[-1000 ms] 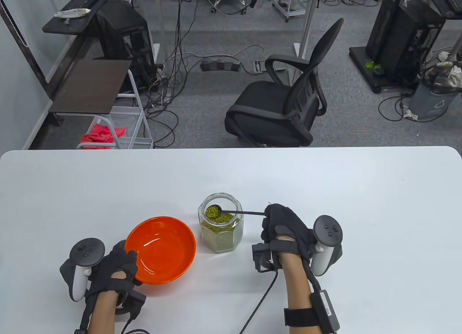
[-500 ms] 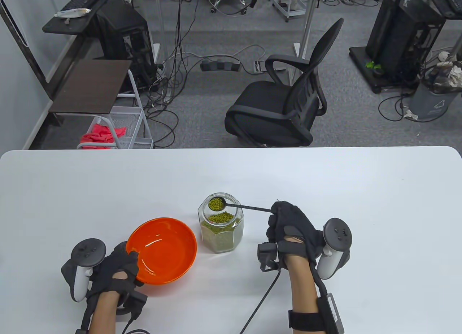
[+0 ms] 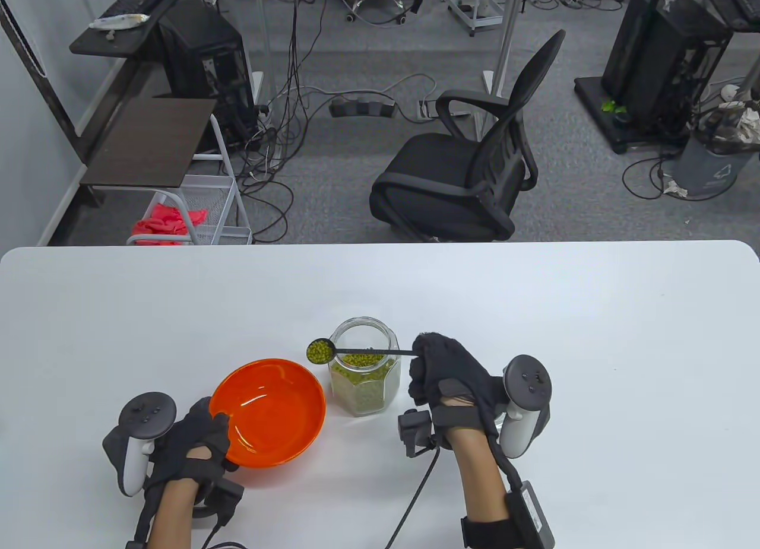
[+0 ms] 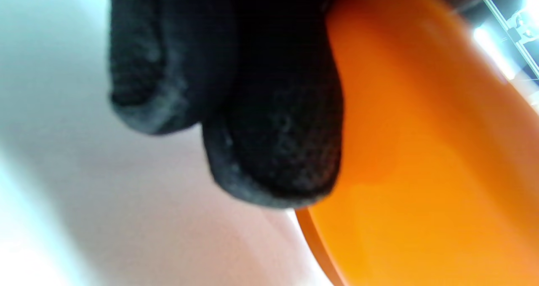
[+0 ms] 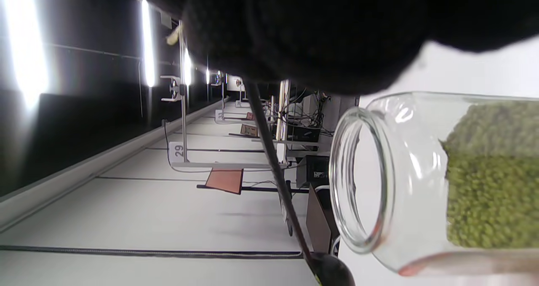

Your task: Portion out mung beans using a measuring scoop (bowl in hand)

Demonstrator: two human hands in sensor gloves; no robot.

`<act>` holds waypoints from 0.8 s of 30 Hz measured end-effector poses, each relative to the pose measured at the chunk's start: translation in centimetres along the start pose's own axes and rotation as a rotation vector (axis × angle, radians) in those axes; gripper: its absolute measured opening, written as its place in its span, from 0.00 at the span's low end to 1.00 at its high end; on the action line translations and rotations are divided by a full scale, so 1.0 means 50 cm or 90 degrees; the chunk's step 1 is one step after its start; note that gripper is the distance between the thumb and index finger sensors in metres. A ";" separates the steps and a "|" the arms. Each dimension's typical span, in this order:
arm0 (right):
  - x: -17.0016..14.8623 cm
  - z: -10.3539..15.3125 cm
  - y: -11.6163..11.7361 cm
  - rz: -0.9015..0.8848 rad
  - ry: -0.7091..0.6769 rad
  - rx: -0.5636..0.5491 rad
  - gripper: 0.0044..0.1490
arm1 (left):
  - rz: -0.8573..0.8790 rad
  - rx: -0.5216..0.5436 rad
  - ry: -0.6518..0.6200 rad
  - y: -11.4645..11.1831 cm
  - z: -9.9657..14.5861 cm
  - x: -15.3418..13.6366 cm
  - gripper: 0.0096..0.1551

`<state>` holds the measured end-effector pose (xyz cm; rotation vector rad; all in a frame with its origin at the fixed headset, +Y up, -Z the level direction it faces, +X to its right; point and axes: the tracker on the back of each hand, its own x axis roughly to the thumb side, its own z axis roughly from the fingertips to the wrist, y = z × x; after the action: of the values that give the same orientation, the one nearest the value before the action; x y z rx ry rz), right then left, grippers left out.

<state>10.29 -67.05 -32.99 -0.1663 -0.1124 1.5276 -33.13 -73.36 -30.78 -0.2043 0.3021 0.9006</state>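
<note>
My left hand (image 3: pixel 196 436) grips the near-left rim of an orange bowl (image 3: pixel 279 394), thumb inside the rim; in the left wrist view its fingers (image 4: pixel 273 151) lie against the bowl's (image 4: pixel 421 151) outer wall. A glass jar (image 3: pixel 363 383) about half full of green mung beans stands just right of the bowl. My right hand (image 3: pixel 439 365) pinches the end of a thin black measuring scoop (image 3: pixel 356 351). Its round head (image 3: pixel 319 351) is full of beans and hangs past the jar's left edge, above the gap towards the bowl. The right wrist view shows the jar (image 5: pixel 421 180) and the scoop handle (image 5: pixel 273 164).
The white table (image 3: pixel 534 311) stretches wide behind and to the right of the jar. Beyond its far edge stand a black office chair (image 3: pixel 469 163), a wire cart (image 3: pixel 190 210) with red cloth, and cables on the floor.
My right hand lifted the bean-filled scoop out of the jar mouth and carried it left, past the jar's rim towards the bowl. The left hand and bowl stayed nearly still.
</note>
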 end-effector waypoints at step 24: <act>0.019 0.038 0.114 0.225 -0.096 0.122 0.26 | 0.001 -0.002 -0.006 -0.001 -0.003 -0.001 0.35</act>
<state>4.41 -65.81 -32.15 0.0878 -0.0574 1.8925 -33.13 -73.47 -30.90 -0.2023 0.2923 0.9035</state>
